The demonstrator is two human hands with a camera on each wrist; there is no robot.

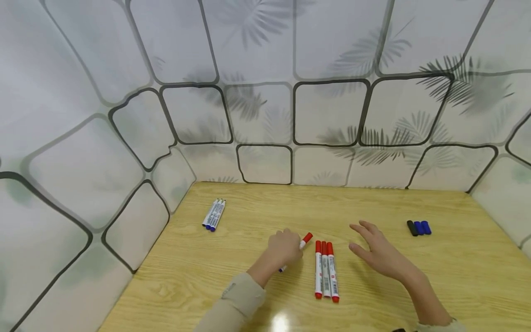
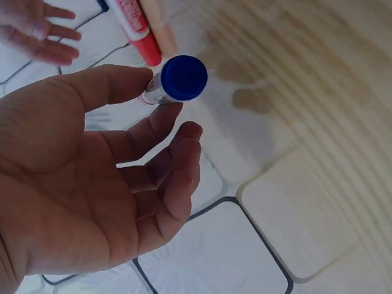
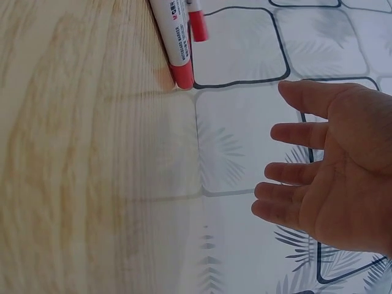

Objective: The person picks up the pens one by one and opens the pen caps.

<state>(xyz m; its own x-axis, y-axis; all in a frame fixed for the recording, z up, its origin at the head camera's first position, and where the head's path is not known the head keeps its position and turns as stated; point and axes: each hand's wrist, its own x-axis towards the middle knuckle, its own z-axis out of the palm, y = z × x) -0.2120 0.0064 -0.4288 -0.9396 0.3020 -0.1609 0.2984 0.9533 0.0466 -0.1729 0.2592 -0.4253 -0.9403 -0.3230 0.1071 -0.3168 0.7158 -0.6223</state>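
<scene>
My left hand (image 1: 285, 248) pinches a whiteboard marker (image 1: 303, 243) between thumb and fingertips. The marker has a red cap at its far end, and its blue butt end (image 2: 185, 78) faces the left wrist camera. Just right of this hand, three red-capped markers (image 1: 325, 269) lie side by side on the table. Over the table to their right hovers my right hand (image 1: 378, 251), fingers extended and apart, holding nothing. In the right wrist view its palm (image 3: 352, 177) shows bare, with a red-ended marker (image 3: 171, 40) beyond it.
Three uncapped markers (image 1: 214, 215) lie together at the back left of the wooden table (image 1: 249, 203). Three loose caps, one black (image 1: 412, 228) and two blue (image 1: 422, 228), sit in a row at the right. A patterned cloth wall (image 1: 265, 115) surrounds the table's back and sides.
</scene>
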